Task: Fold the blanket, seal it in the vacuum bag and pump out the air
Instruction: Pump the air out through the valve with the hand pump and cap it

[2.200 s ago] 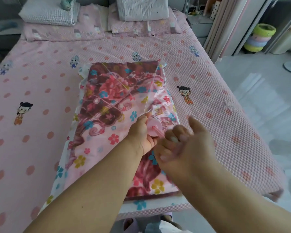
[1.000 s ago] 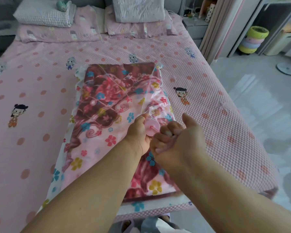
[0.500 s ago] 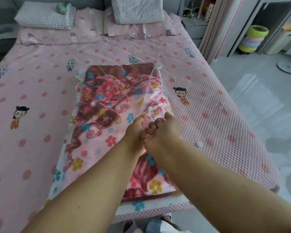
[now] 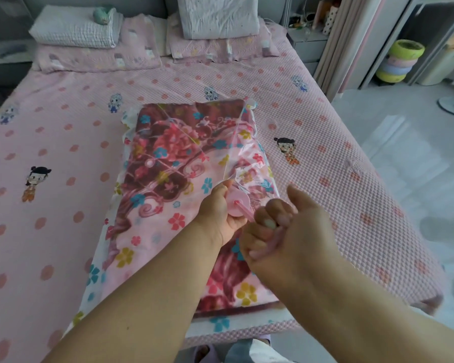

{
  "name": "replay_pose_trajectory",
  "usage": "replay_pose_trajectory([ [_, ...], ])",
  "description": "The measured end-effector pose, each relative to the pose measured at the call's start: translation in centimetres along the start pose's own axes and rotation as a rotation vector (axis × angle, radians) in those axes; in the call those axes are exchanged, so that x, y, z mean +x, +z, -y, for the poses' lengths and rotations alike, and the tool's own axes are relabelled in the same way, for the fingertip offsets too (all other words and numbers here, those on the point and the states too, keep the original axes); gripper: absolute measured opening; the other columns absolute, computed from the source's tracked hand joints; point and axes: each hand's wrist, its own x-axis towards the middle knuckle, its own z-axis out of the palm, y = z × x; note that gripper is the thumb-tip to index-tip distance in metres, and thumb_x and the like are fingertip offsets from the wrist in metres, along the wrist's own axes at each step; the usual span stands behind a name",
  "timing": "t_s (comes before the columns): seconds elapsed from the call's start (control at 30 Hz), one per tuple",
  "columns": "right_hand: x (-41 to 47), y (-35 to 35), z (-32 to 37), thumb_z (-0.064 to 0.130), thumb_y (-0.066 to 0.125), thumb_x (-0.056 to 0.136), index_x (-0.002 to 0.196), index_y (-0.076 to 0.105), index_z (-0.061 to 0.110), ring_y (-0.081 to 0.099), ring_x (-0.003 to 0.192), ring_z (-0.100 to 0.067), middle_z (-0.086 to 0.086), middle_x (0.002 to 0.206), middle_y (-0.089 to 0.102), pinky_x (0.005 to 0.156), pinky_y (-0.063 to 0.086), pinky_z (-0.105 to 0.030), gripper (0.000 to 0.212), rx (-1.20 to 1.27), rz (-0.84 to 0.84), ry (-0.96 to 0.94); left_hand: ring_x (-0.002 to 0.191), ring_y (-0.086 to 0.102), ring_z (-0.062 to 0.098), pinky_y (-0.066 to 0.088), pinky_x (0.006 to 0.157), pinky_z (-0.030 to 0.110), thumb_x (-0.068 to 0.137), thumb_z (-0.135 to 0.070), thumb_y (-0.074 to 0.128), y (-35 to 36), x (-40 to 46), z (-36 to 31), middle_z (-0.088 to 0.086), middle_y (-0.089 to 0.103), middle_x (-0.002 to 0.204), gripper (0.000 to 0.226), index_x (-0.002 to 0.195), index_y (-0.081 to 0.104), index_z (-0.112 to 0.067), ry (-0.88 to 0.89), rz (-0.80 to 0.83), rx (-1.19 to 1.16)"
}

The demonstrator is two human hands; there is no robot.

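Folded blanket (image 4: 168, 163) sealed inside bag (image 4: 102, 260), lying mid-bed (image 4: 325, 153). At the bag's 3 o'clock edge, left hand (image 4: 215, 213) gripping pink pump (image 4: 237, 205), fingers curled round its body. Right hand (image 4: 286, 231) clenched round pump handle (image 4: 266, 244), thumb raised toward 12 o'clock.

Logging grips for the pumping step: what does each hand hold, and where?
Left hand grips the round pink pump body at its end; right hand grips the pink plunger handle.
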Motion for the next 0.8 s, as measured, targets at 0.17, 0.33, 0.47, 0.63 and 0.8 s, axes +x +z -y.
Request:
replay_pose_trajectory([
  [0.17, 4.1, 2.5, -0.1, 0.041, 0.042, 0.094, 0.054, 0.033, 0.017, 0.024, 0.044, -0.012, 0.001, 0.053, 0.028, 0.048, 0.019, -0.022, 0.047, 0.091, -0.161, -0.078, 0.033, 0.054, 0.008, 0.046, 0.049, 0.017, 0.101, -0.032, 0.041, 0.7, -0.4, -0.3, 0.001, 0.055, 0.043, 0.034, 0.079, 0.051, -0.008, -0.068, 0.137, -0.126],
  [0.33, 0.9, 0.3, -0.3, 0.045, 0.044, 0.09, 0.046, 0.033, 0.017, 0.027, 0.037, -0.013, 0.001, 0.047, 0.028, 0.04, 0.024, -0.021, 0.053, 0.015, -0.014, -0.021, 0.043, 0.057, 0.011, 0.042, 0.033, 0.016, 0.094, -0.034, 0.054, 0.0, 0.1, 0.0, 0.003, 0.058, 0.063, 0.021, 0.09, 0.059, -0.014, -0.023, 0.036, -0.026],
  [0.47, 1.7, 0.3, -0.4, 0.045, 0.042, 0.091, 0.046, 0.033, 0.016, 0.026, 0.038, -0.013, 0.001, 0.048, 0.028, 0.04, 0.023, -0.021, 0.055, 0.076, -0.052, -0.053, 0.045, 0.053, 0.01, 0.042, 0.036, 0.016, 0.094, -0.038, 0.053, 0.2, 0.0, 0.1, 0.001, 0.057, 0.056, 0.024, 0.088, 0.059, -0.015, -0.05, 0.043, 0.003],
  [0.63, 2.4, 1.3, -0.4, 0.043, 0.042, 0.093, 0.052, 0.032, 0.017, 0.024, 0.043, -0.012, 0.001, 0.053, 0.026, 0.046, 0.019, -0.022, 0.05, 0.029, -0.09, -0.071, 0.049, 0.055, 0.011, 0.046, 0.043, 0.019, 0.096, -0.036, 0.05, 0.2, 0.0, 0.2, 0.002, 0.058, 0.053, 0.027, 0.084, 0.057, -0.013, -0.052, 0.074, -0.043],
  [0.8, 0.8, 0.1, -0.7, 0.046, 0.044, 0.089, 0.041, 0.033, 0.017, 0.028, 0.035, -0.013, 0.001, 0.044, 0.029, 0.038, 0.026, -0.021, 0.057, 0.055, -0.012, -0.041, 0.052, 0.056, 0.012, 0.04, 0.032, 0.014, 0.095, -0.033, 0.054, -0.2, 0.4, -0.1, 0.003, 0.059, 0.065, 0.022, 0.082, 0.058, -0.016, -0.004, 0.03, 0.008],
])
